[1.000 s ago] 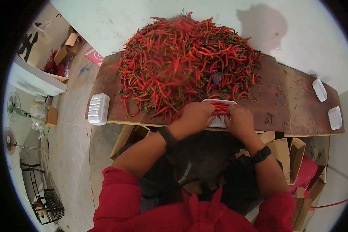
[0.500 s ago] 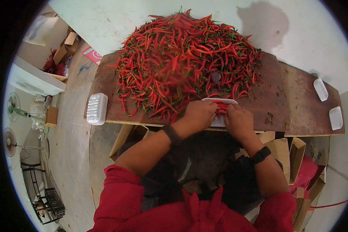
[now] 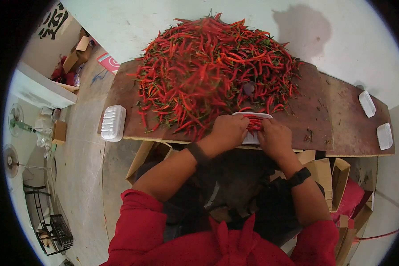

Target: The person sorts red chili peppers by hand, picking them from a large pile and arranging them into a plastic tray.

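Note:
A white tray [image 3: 252, 140] lies at the front edge of the brown table, holding a row of red chili peppers [image 3: 254, 122]. My left hand [image 3: 229, 131] is closed at the tray's left side, its fingertips on the ends of those peppers. From the other side my right hand [image 3: 276, 137] grips their right ends, fingers curled. The fingertips of both hands are partly hidden. Just beyond the tray rises a large heap of red chili peppers with green stems [image 3: 186, 75].
A stack of white trays [image 3: 113, 123] sits at the table's left corner. Two more white trays, one farther back [image 3: 367, 104] and one nearer [image 3: 384, 136], are at the right end. Cardboard boxes [image 3: 320, 175] stand below the table, and a white wall [image 3: 350, 48] rises behind it.
Both hands stay at the tray with the peppers, with only slight finger movement. The view has shifted a little.

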`<state>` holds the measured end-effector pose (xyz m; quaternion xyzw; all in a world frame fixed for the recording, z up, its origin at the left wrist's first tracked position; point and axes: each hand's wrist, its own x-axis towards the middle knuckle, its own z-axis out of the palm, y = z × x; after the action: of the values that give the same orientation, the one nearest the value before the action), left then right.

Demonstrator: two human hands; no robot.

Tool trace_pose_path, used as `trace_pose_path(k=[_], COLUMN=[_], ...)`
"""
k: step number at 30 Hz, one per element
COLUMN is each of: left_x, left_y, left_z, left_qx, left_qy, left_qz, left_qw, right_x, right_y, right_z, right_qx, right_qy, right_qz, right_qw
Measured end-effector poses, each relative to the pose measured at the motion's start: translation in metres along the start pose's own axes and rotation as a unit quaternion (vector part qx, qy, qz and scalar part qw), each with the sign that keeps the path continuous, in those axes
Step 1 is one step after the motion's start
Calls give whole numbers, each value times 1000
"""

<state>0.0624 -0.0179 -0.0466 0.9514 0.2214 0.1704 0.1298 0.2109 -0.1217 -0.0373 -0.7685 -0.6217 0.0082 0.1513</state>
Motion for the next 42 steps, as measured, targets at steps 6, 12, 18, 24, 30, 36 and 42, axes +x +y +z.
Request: trace_pose_path(k=[6, 12, 18, 24, 30, 36, 42], left_x=[-9, -21, -46, -49, -43, -32, -25], left_y=[-6, -56, -96, -99, -102, -87, -33], left_z=[-17, -60, -73, -74, -88, -107, -89], left_qx=[-8, 54, 97, 116, 97, -220, -504], left_qy=[37, 40, 19, 11, 89, 158, -19], left_qz=[-4, -97, -89, -96, -123, -205, -258], left_qw=[999, 993, 991, 989, 984, 941, 824], right_x=[-1, 0, -1, -2, -2, 1, 1], right_y=[-5, -9, -15, -23, -24, -31, -39], right_z=[-12, -26, -19, -18, -20, -23, -24], right_qx=[5, 42, 74, 91, 92, 175, 333], right_qy=[-5, -7, 28, 34, 32, 50, -41], right_qz=[28, 29, -8, -20, -18, -38, -13], right_qw=[1000, 999, 997, 995, 995, 983, 942])
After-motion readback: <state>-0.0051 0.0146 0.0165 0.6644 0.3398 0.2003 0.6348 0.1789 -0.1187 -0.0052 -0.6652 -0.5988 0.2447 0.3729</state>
